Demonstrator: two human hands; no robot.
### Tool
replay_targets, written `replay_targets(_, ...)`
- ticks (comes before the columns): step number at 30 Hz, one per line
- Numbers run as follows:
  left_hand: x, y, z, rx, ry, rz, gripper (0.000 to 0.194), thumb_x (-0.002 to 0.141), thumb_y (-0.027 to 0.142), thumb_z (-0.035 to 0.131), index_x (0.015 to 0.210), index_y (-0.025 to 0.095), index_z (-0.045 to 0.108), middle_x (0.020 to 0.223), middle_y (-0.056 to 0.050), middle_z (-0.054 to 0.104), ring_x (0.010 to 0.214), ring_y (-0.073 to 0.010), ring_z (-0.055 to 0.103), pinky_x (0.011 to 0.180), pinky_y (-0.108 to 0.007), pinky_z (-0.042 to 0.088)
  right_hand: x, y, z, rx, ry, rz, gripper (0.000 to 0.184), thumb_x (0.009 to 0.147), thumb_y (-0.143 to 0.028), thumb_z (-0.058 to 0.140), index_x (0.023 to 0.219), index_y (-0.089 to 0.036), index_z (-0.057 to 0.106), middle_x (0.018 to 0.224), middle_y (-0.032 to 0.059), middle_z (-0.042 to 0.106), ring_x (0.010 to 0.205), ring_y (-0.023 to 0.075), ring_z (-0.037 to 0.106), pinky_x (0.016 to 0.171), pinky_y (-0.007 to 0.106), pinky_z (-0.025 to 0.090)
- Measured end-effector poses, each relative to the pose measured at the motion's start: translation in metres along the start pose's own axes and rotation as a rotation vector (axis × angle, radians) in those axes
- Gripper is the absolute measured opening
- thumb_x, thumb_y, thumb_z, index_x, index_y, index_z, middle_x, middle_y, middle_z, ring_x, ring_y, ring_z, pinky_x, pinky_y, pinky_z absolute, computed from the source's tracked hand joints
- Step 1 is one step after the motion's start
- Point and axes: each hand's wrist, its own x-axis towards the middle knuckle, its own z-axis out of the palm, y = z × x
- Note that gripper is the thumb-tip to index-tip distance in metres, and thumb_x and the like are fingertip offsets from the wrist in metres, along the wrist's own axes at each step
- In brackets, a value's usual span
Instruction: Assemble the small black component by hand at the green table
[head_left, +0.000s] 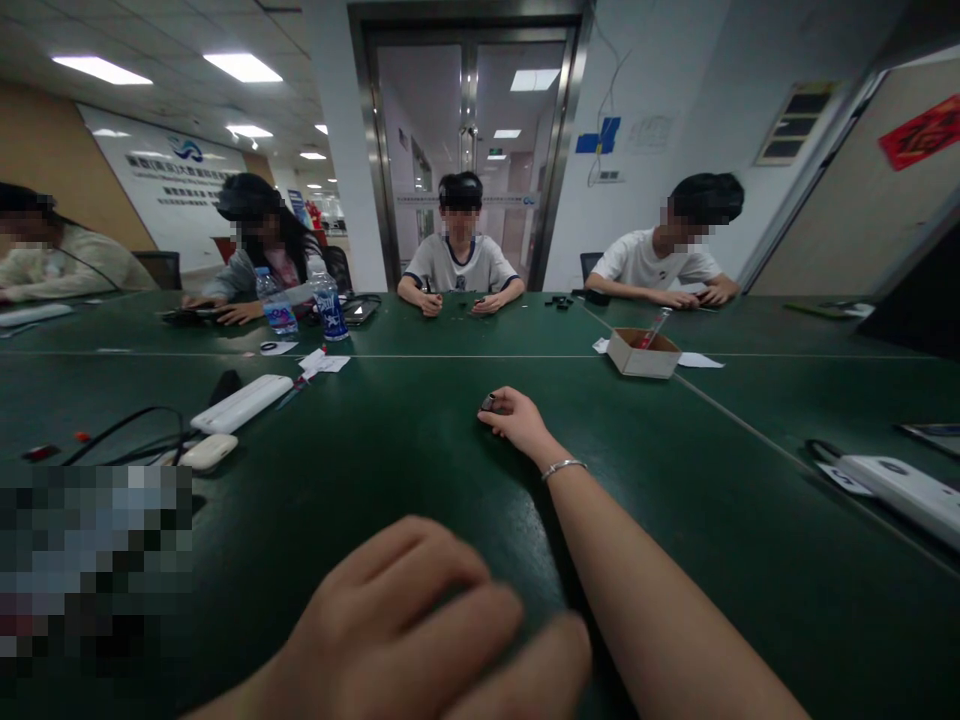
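Out over the green table [420, 430], my right hand [521, 422] pinches a small dark, shiny object [487, 402] between thumb and fingers. It is too small to name. A silver bracelet [564, 468] circles that wrist. Much closer to the camera, my left hand [420, 630] shows its back, with the fingers curled and slightly blurred. Whatever it holds, if anything, is hidden beneath the fingers. The two hands are apart from each other.
A white power strip [244, 403], cables and a pale rounded device [210, 453] lie left. An open box [643, 353] stands right of centre; another power strip [907, 485] lies far right. Two bottles [328, 305] stand further back. Several people sit around the table.
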Motion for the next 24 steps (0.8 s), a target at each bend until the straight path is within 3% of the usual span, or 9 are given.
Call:
replay_targets(4, 0.067, -0.058, 0.022, 0.071, -0.081, -0.099, 0.036, 0.087, 0.027, 0.050, 0.123, 0.025, 0.055, 0.110, -0.008, 0.061, 0.098, -0.0226, 0.058, 0.086, -0.041, 0.053, 0.000, 0.002, 0.002, -0.018, 0.054, -0.055, 0.025, 0.067, -0.023, 0.073, 0.086, -0.017, 0.057, 0.077, -0.0011, 0.061, 0.052, 0.0081, 0.052, 0.038, 0.014, 0.039)
replay_targets(8, 0.113, -0.129, 0.073, -0.035, -0.100, -0.436, 0.037, 0.086, 0.027, 0.052, 0.123, 0.020, 0.053, 0.123, -0.012, 0.054, 0.116, -0.0277, 0.051, 0.101, -0.043, 0.043, -0.001, 0.001, 0.002, -0.116, 0.073, -0.083, 0.028, 0.070, -0.030, 0.072, 0.092, -0.019, 0.060, 0.077, -0.0035, 0.057, 0.041, 0.0047, 0.044, 0.034, 0.015, 0.034)
replay_targets(10, 0.126, -0.154, 0.099, -0.172, -0.084, -0.589, 0.039, 0.085, 0.030, 0.055, 0.123, 0.019, 0.053, 0.123, -0.013, 0.053, 0.118, -0.0284, 0.051, 0.103, -0.043, 0.041, -0.001, 0.000, 0.000, -0.151, 0.077, -0.072, 0.027, 0.071, -0.030, 0.071, 0.093, -0.019, 0.061, 0.076, -0.0040, 0.055, 0.039, 0.0045, 0.044, 0.033, 0.016, 0.034)
replay_targets(12, 0.134, -0.167, 0.121, -0.337, -0.069, -0.666, 0.040, 0.085, 0.034, 0.057, 0.123, 0.019, 0.054, 0.123, -0.013, 0.052, 0.112, -0.0263, 0.055, 0.100, -0.040, 0.044, 0.000, -0.001, 0.000, -0.154, 0.082, -0.065, 0.024, 0.073, -0.026, 0.069, 0.094, -0.019, 0.060, 0.076, -0.0042, 0.055, 0.038, 0.0046, 0.045, 0.033, 0.017, 0.035)
replay_targets(15, 0.138, -0.169, 0.144, -0.487, 0.053, -0.658, 0.029, 0.087, 0.032, 0.055, 0.113, 0.020, 0.060, 0.114, -0.010, 0.055, 0.100, -0.0201, 0.059, 0.093, -0.034, 0.048, 0.002, -0.001, -0.001, -0.151, 0.091, -0.062, 0.021, 0.073, -0.019, 0.067, 0.093, -0.018, 0.061, 0.075, -0.0041, 0.057, 0.038, 0.0042, 0.047, 0.035, 0.016, 0.037)
replay_targets(19, 0.130, -0.172, 0.162, -0.598, 0.239, -0.634, 0.013, 0.086, 0.021, 0.053, 0.093, 0.019, 0.065, 0.099, -0.006, 0.061, 0.093, -0.0169, 0.060, 0.088, -0.031, 0.050, 0.004, 0.001, 0.001, -0.162, 0.077, -0.037, 0.017, 0.075, -0.015, 0.070, 0.090, -0.016, 0.063, 0.072, -0.0026, 0.060, 0.040, 0.0050, 0.051, 0.035, 0.015, 0.039)
replay_targets(24, 0.118, -0.185, 0.177, -0.946, 0.297, -0.756, 0.010, 0.082, 0.019, 0.062, 0.091, 0.016, 0.065, 0.085, -0.005, 0.065, 0.075, -0.0155, 0.063, 0.075, -0.031, 0.054, 0.009, 0.005, -0.002, -0.027, 0.052, 0.032, 0.031, 0.070, -0.001, 0.071, 0.097, -0.012, 0.061, 0.066, -0.0036, 0.060, 0.041, 0.0070, 0.055, 0.037, 0.015, 0.046)
